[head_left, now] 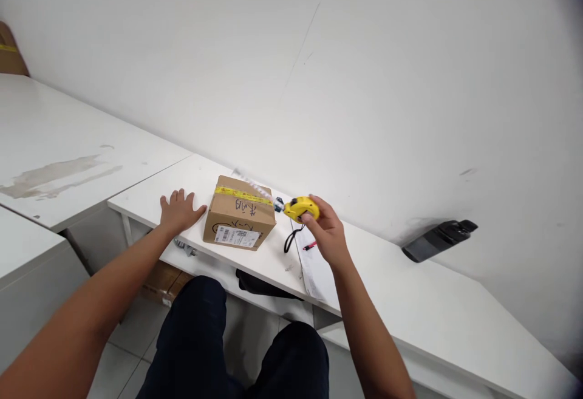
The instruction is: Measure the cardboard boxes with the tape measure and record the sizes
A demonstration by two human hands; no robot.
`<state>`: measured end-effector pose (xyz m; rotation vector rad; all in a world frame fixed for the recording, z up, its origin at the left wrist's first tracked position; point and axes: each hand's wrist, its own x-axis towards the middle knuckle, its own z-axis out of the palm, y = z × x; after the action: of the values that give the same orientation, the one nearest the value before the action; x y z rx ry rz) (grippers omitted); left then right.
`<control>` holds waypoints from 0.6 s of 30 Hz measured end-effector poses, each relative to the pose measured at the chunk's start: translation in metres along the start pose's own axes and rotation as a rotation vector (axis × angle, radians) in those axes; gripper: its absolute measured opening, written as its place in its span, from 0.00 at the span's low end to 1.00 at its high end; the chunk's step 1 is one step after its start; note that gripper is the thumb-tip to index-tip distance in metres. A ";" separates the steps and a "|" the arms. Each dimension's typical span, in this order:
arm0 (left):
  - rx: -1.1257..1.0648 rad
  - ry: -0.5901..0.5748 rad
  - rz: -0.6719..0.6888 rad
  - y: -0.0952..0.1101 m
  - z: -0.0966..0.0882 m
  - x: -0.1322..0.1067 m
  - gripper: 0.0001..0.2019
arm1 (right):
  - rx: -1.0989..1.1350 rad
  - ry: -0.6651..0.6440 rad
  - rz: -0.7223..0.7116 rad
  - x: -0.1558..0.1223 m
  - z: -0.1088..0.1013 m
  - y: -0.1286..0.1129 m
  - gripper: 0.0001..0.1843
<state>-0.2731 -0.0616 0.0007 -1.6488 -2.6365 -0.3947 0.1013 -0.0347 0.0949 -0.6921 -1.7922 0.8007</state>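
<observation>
A small brown cardboard box with yellow tape, handwriting and a white label sits on the white desk. My right hand grips a yellow tape measure just to the right of the box. Its pale blade extends leftward over the box's top, blurred toward its end. A black wrist strap dangles from the case. My left hand lies flat on the desk, fingers spread, its thumb close to the box's left side; whether they touch I cannot tell.
White paper with a red pen lies right of the box. A dark bottle stands farther right by the wall. Another taped carton is at the far left. Below the desk are a shelf and a brown carton.
</observation>
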 end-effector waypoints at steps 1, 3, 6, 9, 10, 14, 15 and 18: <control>0.002 -0.004 0.000 0.000 0.001 0.000 0.39 | -0.035 -0.095 -0.026 0.004 0.005 -0.005 0.25; 0.003 -0.016 -0.001 -0.001 0.001 0.000 0.39 | -0.106 -0.237 -0.063 0.010 0.014 -0.007 0.23; 0.001 -0.025 0.006 -0.001 0.001 0.000 0.39 | -0.141 -0.305 -0.122 0.016 0.022 -0.003 0.22; 0.003 -0.013 0.016 -0.001 0.002 0.000 0.39 | -0.129 -0.307 -0.166 0.018 0.022 0.001 0.21; 0.001 -0.005 0.018 -0.001 0.003 0.000 0.38 | -0.131 -0.305 -0.167 0.018 0.021 0.002 0.20; -0.032 0.023 0.015 -0.002 0.005 -0.002 0.37 | -0.137 -0.278 -0.126 0.016 0.016 0.001 0.21; -0.043 0.032 0.013 -0.002 0.004 -0.003 0.37 | -0.133 -0.270 -0.111 0.015 0.015 0.001 0.21; -0.138 0.068 0.136 0.002 -0.005 -0.006 0.32 | -0.101 -0.253 -0.078 0.015 0.013 0.002 0.21</control>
<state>-0.2693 -0.0670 0.0052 -1.8054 -2.4824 -0.6290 0.0847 -0.0249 0.0985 -0.6017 -2.0868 0.7765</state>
